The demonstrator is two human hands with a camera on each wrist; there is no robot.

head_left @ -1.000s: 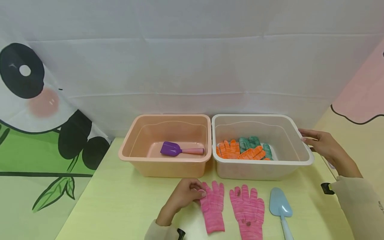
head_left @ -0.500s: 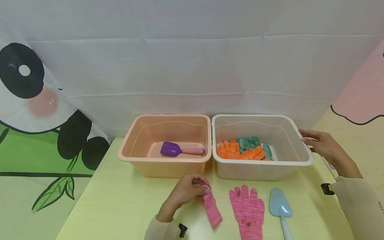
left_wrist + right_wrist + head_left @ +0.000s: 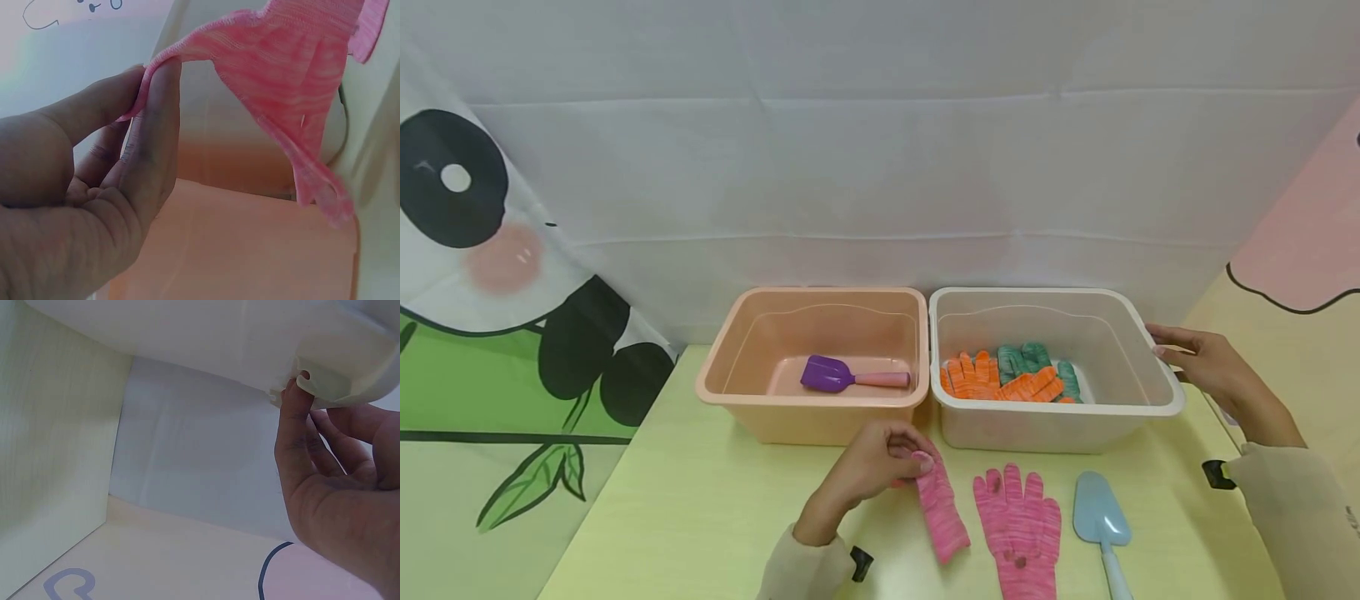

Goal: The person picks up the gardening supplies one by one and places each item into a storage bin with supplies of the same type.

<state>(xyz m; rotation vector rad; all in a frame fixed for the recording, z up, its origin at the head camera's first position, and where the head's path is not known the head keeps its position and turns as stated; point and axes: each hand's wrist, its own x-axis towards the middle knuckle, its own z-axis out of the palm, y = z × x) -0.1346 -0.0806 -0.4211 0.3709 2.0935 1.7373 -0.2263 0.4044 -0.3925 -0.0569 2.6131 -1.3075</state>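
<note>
My left hand (image 3: 880,467) pinches a pink knit glove (image 3: 943,512) between thumb and fingers, in front of the two tubs. In the left wrist view the glove (image 3: 294,75) hangs from the fingertips, stretched sideways, some of its fingers drooping. A second pink glove (image 3: 1021,533) with dark spots lies flat on the table to the right. My right hand (image 3: 1217,371) holds the right end of the white tub (image 3: 1060,408); in the right wrist view its fingers (image 3: 294,431) curl up under the tub's rim. Inside that tub lie orange gloves (image 3: 973,375) and green gloves (image 3: 1024,358).
A peach tub (image 3: 820,400) stands left of the white one, holding a purple scoop (image 3: 827,373) with a pink handle. A light-blue trowel (image 3: 1101,510) lies right of the flat glove. Behind the tubs hangs a white cloth (image 3: 880,167); the yellowish table (image 3: 685,517) ends at the right.
My left hand has lifted the left pink glove off the table and moved it slightly right and toward the tubs. The glove now hangs narrow. My right hand stays at the white tub's rim.
</note>
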